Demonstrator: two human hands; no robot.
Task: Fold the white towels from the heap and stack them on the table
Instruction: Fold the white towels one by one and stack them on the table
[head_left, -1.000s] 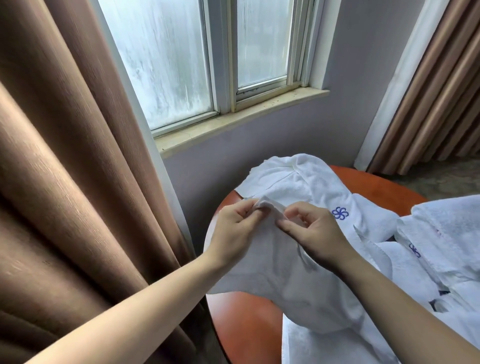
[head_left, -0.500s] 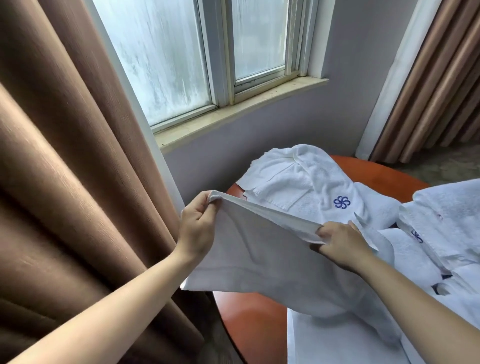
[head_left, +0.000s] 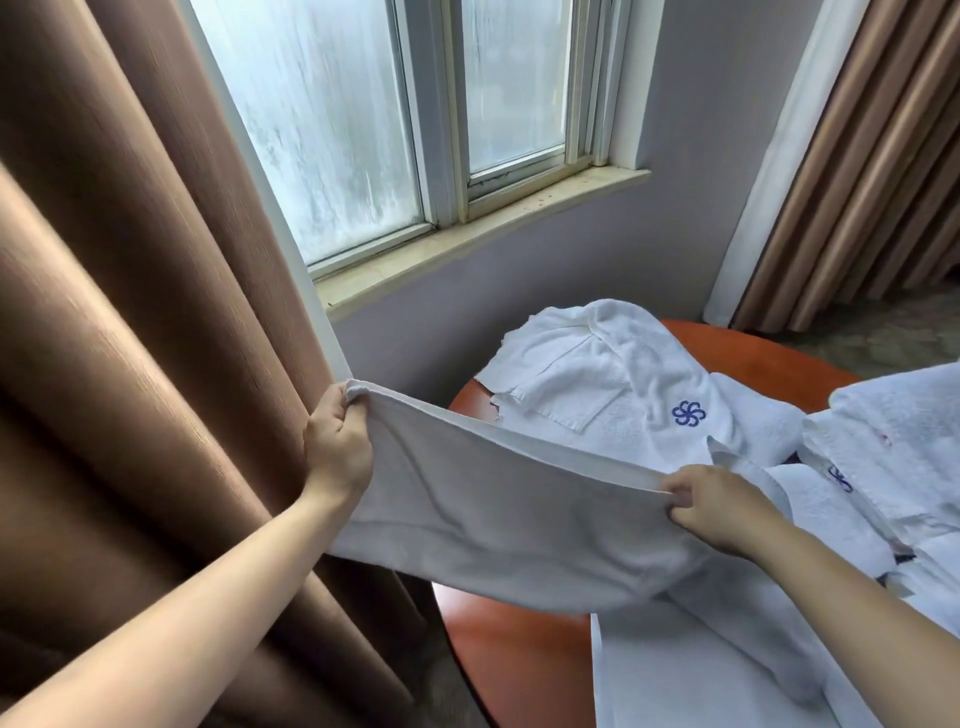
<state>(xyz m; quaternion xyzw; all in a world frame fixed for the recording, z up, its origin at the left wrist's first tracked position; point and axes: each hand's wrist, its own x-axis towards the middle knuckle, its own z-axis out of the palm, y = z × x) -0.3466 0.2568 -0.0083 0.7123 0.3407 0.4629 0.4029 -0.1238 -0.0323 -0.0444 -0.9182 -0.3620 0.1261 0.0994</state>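
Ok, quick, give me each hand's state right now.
Left hand: closed, gripping one end of the white towel.
Right hand: closed, pinching the towel's top edge at the other end.

Table (head_left: 519, 654) (mostly beneath towels (head_left: 597, 374))

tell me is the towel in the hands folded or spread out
Spread out: the left hand and right hand hold the towel stretched by its top edge.

There is just one camera, worn on the person's head. It looks forward and down, close over the round table (head_left: 524, 654) at the near right. The window (head_left: 337, 130) is far ahead. A brown curtain (head_left: 130, 312) fills the left.
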